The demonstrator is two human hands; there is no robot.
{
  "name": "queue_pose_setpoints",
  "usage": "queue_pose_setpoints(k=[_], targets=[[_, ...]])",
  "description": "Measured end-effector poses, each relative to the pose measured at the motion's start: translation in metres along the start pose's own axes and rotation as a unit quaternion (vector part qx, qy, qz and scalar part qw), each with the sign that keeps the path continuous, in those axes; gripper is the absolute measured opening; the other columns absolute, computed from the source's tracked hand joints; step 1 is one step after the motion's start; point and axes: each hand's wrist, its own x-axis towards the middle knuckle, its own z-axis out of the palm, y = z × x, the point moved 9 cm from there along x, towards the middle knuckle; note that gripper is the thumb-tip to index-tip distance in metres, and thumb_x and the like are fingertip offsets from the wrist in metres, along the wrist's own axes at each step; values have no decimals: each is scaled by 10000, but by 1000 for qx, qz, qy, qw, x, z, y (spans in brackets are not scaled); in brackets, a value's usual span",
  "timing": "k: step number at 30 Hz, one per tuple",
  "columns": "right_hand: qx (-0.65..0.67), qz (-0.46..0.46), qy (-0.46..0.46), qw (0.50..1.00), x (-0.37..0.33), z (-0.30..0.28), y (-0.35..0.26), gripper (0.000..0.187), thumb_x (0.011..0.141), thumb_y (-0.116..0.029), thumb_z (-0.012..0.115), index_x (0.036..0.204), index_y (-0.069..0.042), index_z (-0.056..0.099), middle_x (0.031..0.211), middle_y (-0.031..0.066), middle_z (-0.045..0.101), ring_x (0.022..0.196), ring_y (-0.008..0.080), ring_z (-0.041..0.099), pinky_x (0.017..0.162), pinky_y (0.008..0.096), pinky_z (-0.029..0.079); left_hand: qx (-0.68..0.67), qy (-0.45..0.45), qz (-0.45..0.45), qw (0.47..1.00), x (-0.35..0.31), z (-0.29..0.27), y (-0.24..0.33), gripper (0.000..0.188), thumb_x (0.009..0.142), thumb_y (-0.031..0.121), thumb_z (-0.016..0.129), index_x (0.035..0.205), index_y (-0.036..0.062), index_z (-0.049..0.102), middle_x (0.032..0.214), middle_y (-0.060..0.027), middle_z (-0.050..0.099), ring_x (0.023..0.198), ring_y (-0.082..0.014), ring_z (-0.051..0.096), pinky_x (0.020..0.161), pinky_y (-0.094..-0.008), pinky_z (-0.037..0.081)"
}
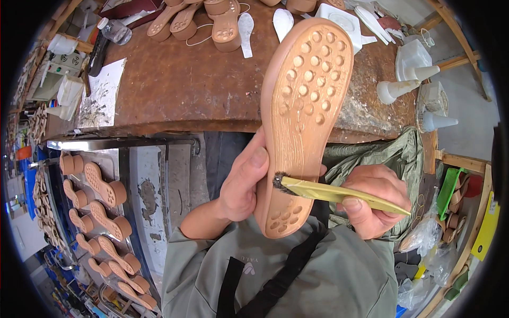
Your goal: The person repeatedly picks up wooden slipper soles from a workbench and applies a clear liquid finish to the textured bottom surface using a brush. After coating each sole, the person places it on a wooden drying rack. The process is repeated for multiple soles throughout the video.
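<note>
A tan shoe sole with round hollows at its toe and heel ends is held up in front of my body, its toe end pointing away. Its middle looks wet and streaked. My left hand grips the sole along its left edge, thumb on the side, the other fingers hidden behind. In my right hand is a brush with a flat yellow-green handle. The brush's dark bristles touch the sole between the middle and the heel, near the left edge.
More tan soles lie at the brown table's far edge. A metal rack at left carries several soles. White plastic bottles with cone nozzles stand at the table's right. A clear bottle lies at far left. Green cloth hangs at right.
</note>
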Motion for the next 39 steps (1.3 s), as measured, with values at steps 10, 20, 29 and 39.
queue_pose_setpoints(k=[10,20,29,39], targets=[[-5,-76,5,997,-14,16,-26,198,646,34,717,809,93,622,631,137,619,431,166,556,346,261,416,-74,-2,29,997,-1,-1,2,582,965,377,361,1393,2,239,1267,-175,483,1053,-278,595,909,-382,483],[-14,-115,-11,993,-21,25,-44,249,604,27,735,817,103,632,648,146,620,407,159,543,329,243,405,-84,41,11,996,-4,-1,-1,547,967,378,289,1332,-22,372,1189,-220,562,989,-333,629,802,-371,542],[-3,-151,-100,984,-12,35,-53,216,626,16,731,805,102,645,654,143,623,402,145,520,330,233,385,-113,12,-74,991,-4,-3,-16,479,996,315,286,1308,-30,398,1143,-210,579,967,-309,637,776,-356,559],[52,-193,-162,966,0,43,-57,158,650,7,719,779,73,657,628,108,618,414,96,512,323,205,329,-166,-32,-200,965,-13,1,-38,474,992,313,337,1310,-29,418,1159,-206,579,982,-325,630,838,-393,540]])
